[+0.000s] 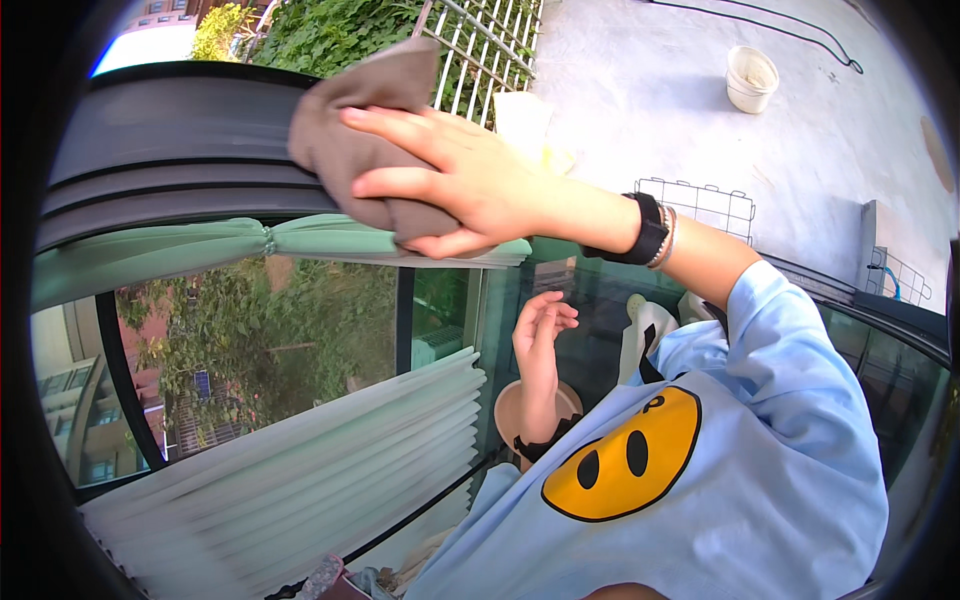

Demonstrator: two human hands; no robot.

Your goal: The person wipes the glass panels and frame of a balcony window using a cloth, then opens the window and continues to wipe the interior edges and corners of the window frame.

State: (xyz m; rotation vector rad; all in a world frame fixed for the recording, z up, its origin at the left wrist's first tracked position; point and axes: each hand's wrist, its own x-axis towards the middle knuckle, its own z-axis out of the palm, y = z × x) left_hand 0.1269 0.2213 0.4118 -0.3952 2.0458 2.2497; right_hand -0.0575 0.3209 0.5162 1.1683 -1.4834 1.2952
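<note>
My right arm reaches across to the upper left, a black band and a thin bracelet on its wrist. My right hand (440,180) spreads its fingers over a brown cloth (345,125) and holds it against a dark grey ridged frame (180,135). One corner of the cloth stands up above the fingers. Lower down, my left hand (543,338) is raised before my body, fingers loosely bent and nothing in them. A dark band circles that wrist. Green gathered fabric (350,238) runs just under the frame, close to the cloth.
Below the fabric is a glass pane (270,350) showing trees and buildings, with a pale pleated curtain (300,490) beneath. A round brownish object (508,408) lies behind my left wrist. Farther off are a white bucket (752,80), metal railings (485,60) and a wire rack (705,208).
</note>
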